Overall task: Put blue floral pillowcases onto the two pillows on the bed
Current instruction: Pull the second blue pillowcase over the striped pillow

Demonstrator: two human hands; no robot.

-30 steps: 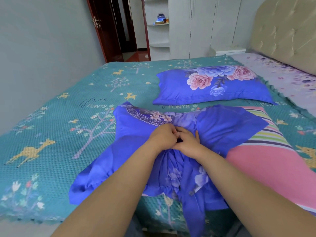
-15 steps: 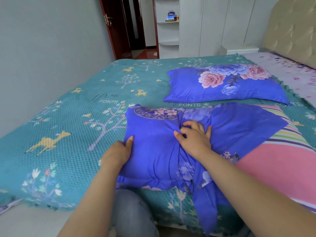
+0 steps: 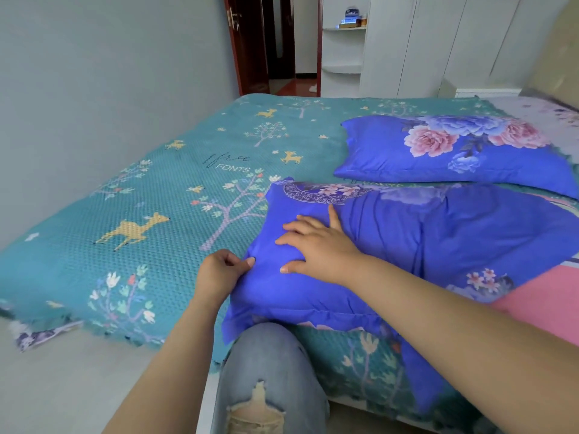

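A blue floral pillowcase (image 3: 423,239) covers the left part of a pink striped pillow (image 3: 539,302) at the bed's near edge; the pillow's pink end sticks out at the right. My left hand (image 3: 219,270) pinches the pillowcase's left edge. My right hand (image 3: 316,242) lies flat on top of the cased pillow, fingers spread. A second pillow (image 3: 454,151), fully inside its blue floral pillowcase, lies farther back on the bed.
The bed carries a teal bedspread (image 3: 156,214) with deer and trees. My knee in torn jeans (image 3: 266,377) stands against the bed's edge. A padded headboard (image 3: 557,64) is at the right; wardrobes and an open door are behind.
My right hand moved left from the bunched middle of the pillowcase and now lies flat near its left end. My left hand stays at the left edge. The fabric looks smoother.
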